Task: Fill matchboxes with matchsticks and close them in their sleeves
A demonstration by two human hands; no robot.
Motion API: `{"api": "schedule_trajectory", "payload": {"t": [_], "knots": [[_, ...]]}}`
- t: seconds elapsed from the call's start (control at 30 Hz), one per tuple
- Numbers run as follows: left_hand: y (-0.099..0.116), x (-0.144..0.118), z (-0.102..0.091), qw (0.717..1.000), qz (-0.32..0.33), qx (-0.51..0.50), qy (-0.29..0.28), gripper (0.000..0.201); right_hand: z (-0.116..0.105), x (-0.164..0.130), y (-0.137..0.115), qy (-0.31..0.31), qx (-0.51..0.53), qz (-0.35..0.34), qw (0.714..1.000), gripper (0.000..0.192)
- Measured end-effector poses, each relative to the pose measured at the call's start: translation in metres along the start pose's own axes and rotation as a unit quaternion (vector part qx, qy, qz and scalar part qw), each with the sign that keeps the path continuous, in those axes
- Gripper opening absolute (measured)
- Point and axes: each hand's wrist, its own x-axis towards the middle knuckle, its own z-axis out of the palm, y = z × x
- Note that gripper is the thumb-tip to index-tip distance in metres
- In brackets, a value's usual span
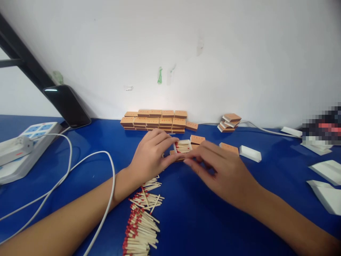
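Matchbox tray [183, 146] pinched between left hand [150, 154] and right hand [223, 170] fingertips, both hands gripping

Single head view, looking forward and down, close over blue table [191, 220]

Even, bright light, soft shadows under both hands, edges bowed, a pixelated patch [323, 128] at right

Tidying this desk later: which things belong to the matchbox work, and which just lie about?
In use: left hand, right hand, filled tray, loose matches, stacked matchboxes, empty white tray.
Lying about: phone, power strip, white cable.
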Motion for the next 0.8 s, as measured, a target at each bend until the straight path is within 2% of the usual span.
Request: {"api": "schedule_trajectory", "payload": {"t": [0.1, 0.17, 0.23, 0.37, 0.53, 0.67, 0.8], "knots": [[-0.001, 0.000, 0.000, 1.000, -0.012, 0.011, 0.007, 0.034, 0.010, -0.008, -0.019, -0.096, 0.089, -0.008, 0.991, 0.011], [-0.001, 0.000, -0.001, 1.000, -0.013, 0.017, 0.009, 0.036, 0.019, -0.013, -0.032, -0.172, 0.108, -0.027, 0.979, 0.024], [-0.001, 0.000, -0.002, 1.000, -0.012, 0.017, 0.013, 0.036, 0.026, -0.017, -0.041, -0.203, 0.088, -0.050, 0.974, 0.031], [0.000, 0.001, -0.002, 1.000, -0.008, 0.016, 0.013, 0.036, 0.036, -0.019, -0.046, -0.191, 0.067, -0.061, 0.977, 0.008], [0.000, 0.001, -0.001, 1.000, 0.001, 0.020, 0.013, 0.036, 0.037, -0.019, -0.043, -0.188, 0.064, -0.043, 0.979, 0.010], [0.000, 0.002, -0.001, 1.000, -0.001, 0.019, 0.012, 0.037, 0.037, -0.020, -0.047, -0.161, 0.090, -0.023, 0.983, 0.009], [0.000, 0.001, -0.001, 1.000, 0.010, 0.022, 0.020, 0.038, 0.042, -0.022, -0.052, -0.144, 0.120, -0.036, 0.982, 0.013]]}}
